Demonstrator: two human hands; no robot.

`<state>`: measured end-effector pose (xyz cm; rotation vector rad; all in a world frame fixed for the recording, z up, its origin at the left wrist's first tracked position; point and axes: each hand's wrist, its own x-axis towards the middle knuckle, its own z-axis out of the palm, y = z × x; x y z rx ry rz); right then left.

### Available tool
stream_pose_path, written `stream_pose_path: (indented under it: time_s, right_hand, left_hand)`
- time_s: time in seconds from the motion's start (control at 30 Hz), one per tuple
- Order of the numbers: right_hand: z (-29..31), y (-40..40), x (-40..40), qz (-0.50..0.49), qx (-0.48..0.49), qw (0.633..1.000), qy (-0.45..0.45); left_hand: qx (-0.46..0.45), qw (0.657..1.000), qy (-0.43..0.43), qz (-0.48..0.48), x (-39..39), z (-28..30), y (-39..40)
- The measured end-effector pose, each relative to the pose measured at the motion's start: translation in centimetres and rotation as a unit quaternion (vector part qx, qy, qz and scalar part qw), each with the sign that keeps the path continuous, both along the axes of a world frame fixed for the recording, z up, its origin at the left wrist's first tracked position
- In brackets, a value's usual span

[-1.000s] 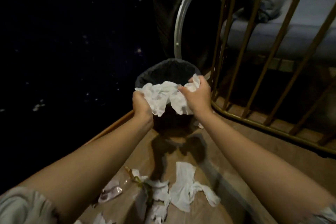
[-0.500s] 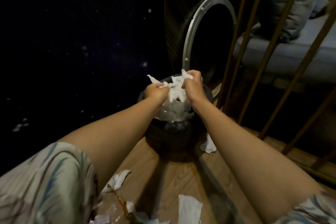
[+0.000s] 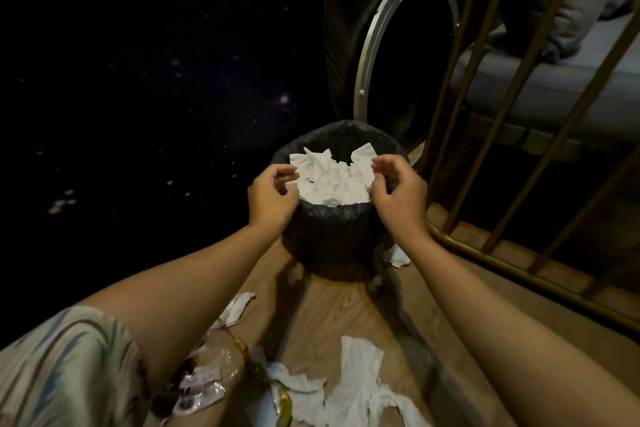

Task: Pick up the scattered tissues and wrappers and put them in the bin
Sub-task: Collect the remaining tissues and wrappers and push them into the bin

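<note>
A round bin lined with a black bag [image 3: 332,236] stands on the wooden floor, filled to its rim with white tissues [image 3: 332,177]. My left hand [image 3: 273,194] hovers at the bin's left rim, fingers loosely curled and holding nothing. At the right rim my right hand [image 3: 398,191] does the same. White tissues [image 3: 356,378] and clear plastic wrappers [image 3: 204,388] lie scattered on the floor near me. A small tissue scrap [image 3: 394,256] sits by the bin's right base, and another tissue [image 3: 239,307] lies beside my left forearm.
A brass-coloured railing [image 3: 485,246] runs along the right, with a grey cushioned seat [image 3: 571,80] behind it. A dark cabinet with a round metal ring [image 3: 381,31] stands behind the bin. Left of the wooden floor [image 3: 332,315] all is dark.
Both hands carried a bundle of tissues over the bin, pushed it in and let go. The tissues now lie in the bin and my hands have drawn apart to its sides.
</note>
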<state>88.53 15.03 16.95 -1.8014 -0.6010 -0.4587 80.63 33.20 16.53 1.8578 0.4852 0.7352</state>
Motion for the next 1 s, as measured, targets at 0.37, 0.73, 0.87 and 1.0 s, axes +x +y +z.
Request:
stream_pose_path:
  time_s: [0.37,0.73,0.87,1.0]
  right_hand:
    - [-9.3,-6.0,-8.0,0.009,-0.092,0.989,0.117]
    - [-21.7,-12.5,-15.2,0.146,-0.336,0.884,0.290]
    - [-24.1,-13.8,-18.1,0.183,-0.374,0.878,0.236]
    - [-24.3,-15.2,-19.7,0.213,-0.362,0.898,0.130]
  left_hand:
    - [0.052,0.997,0.048,-0.025,-9.6,-6.8,-5.6]
    - [0.055,0.935,0.312,-0.162,-18.8,-16.4,-10.5]
    - [0.203,0.870,0.429,-0.136,-22.0,-19.2,-12.3]
    - [0.251,0.862,0.422,-0.123,-24.9,-21.1,-13.8]
